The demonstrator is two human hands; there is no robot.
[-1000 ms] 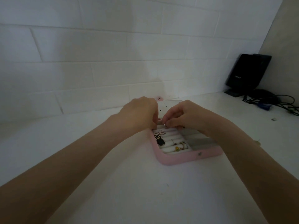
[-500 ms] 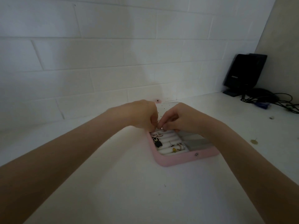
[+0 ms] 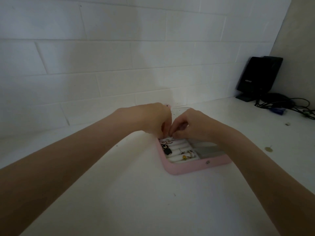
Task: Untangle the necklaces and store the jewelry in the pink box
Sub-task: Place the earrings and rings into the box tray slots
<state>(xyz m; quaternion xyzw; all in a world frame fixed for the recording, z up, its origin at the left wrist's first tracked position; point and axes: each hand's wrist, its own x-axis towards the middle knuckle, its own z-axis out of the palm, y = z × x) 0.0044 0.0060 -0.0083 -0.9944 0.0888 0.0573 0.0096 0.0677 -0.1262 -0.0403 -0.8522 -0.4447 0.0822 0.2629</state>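
While both hands meet over far end of pink box [image 3: 196,167], left hand [image 3: 153,119] and right hand [image 3: 192,125] curl fingertips together, apparently pinching something tiny; item itself too small to identify. Box open on white counter [image 3: 119,193], directly below hands, long axis running left-right. Ring rolls [image 3: 179,150] lie just nearer than fingertips, both hands equally close.
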